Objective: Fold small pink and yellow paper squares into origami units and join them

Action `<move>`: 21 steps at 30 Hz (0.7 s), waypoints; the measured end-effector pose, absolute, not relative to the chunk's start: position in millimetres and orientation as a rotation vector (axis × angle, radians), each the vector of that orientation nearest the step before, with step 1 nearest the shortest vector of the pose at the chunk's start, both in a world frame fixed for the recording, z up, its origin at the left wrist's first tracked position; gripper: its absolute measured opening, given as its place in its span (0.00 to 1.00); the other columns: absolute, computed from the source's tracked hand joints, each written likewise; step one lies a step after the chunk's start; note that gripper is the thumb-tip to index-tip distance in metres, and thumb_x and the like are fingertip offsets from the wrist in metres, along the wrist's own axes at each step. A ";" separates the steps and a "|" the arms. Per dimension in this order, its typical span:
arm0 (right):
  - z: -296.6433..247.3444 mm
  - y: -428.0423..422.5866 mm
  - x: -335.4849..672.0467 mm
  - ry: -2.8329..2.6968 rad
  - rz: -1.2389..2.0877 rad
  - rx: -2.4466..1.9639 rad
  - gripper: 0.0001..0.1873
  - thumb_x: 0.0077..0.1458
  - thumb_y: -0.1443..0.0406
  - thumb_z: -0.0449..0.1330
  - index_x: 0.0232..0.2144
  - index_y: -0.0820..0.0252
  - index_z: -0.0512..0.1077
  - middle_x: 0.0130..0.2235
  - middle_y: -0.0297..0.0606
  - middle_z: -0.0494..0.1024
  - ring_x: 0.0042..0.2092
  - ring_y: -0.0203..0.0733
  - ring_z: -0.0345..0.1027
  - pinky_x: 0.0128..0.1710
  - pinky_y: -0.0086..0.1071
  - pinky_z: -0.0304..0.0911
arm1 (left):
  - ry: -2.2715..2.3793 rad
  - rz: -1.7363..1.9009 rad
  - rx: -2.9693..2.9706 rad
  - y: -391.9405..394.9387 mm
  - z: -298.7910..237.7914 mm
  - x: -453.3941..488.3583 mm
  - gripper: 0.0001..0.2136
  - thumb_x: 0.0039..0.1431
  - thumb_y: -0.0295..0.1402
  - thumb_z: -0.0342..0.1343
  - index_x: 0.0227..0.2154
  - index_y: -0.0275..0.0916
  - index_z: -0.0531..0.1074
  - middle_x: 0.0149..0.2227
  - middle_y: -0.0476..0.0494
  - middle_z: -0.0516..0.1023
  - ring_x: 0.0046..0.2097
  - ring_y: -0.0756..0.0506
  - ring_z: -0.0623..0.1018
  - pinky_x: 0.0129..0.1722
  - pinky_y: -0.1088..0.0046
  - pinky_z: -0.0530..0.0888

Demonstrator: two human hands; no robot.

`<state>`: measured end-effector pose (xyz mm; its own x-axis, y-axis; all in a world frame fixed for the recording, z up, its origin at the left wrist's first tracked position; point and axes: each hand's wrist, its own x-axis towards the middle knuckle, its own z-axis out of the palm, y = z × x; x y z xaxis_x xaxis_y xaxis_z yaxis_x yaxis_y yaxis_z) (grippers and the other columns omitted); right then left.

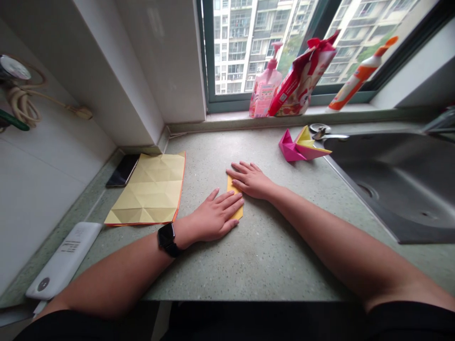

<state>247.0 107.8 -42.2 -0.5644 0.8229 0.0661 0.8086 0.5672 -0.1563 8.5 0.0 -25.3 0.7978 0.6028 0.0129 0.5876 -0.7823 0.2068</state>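
Observation:
A folded strip of yellow-orange paper (234,187) lies on the speckled countertop, partly hidden under both hands. My left hand (213,215), with a black watch on its wrist, rests flat over the near part of the strip, fingers stretched out. Against the far end my right hand (250,179) presses down with its fingers extended. To the left lies a stack of creased pale-yellow paper sheets (145,189) with orange-red edges. A pink and yellow folded-paper model (298,147) sits at the back right, beyond my right hand.
A dark phone (123,170) lies beside the sheets, partly under them. Nearer on the left is a white power bank (66,260) with a cable. The steel sink (394,189) fills the right side. A pink pump bottle (265,90), a red bag (302,80) and an orange-white bottle (359,78) line the windowsill.

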 end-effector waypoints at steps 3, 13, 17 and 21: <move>-45.5 107.8 253.8 -2.676 0.185 -1.336 0.33 0.76 0.48 0.50 0.77 0.44 0.61 0.79 0.37 0.59 0.80 0.61 0.48 0.77 0.59 0.48 | 0.938 0.111 2.793 0.0 -25.8 8.4 0.29 0.82 0.46 0.40 0.79 0.44 0.54 0.80 0.40 0.56 0.82 0.38 0.52 0.80 0.45 0.43; -46.1 107.2 256.8 -2.734 0.159 -1.315 0.35 0.76 0.48 0.50 0.78 0.50 0.60 0.80 0.43 0.55 0.80 0.62 0.46 0.77 0.60 0.47 | 0.865 0.045 2.802 -3.5 -18.4 4.2 0.28 0.82 0.41 0.37 0.79 0.45 0.53 0.81 0.43 0.52 0.83 0.39 0.46 0.80 0.47 0.40; -42.5 105.3 254.1 -2.744 0.157 -1.346 0.35 0.76 0.48 0.49 0.78 0.50 0.59 0.80 0.42 0.54 0.80 0.61 0.46 0.78 0.58 0.47 | 0.825 0.007 2.804 -12.3 -18.7 -1.1 0.30 0.82 0.45 0.38 0.80 0.42 0.51 0.81 0.41 0.52 0.82 0.38 0.48 0.80 0.48 0.40; -40.6 102.2 252.5 -2.739 0.160 -1.370 0.35 0.77 0.47 0.48 0.78 0.51 0.59 0.81 0.43 0.53 0.81 0.62 0.45 0.78 0.58 0.46 | 0.799 -0.057 2.771 -31.1 -14.7 -14.9 0.32 0.82 0.48 0.39 0.81 0.42 0.46 0.81 0.40 0.48 0.82 0.38 0.48 0.81 0.49 0.38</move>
<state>252.5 102.2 -40.6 -0.5987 0.8007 0.0201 0.7929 0.5961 -0.1264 -14.9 -31.1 -14.7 0.8484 0.5182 -0.1079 0.5283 -0.8163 0.2334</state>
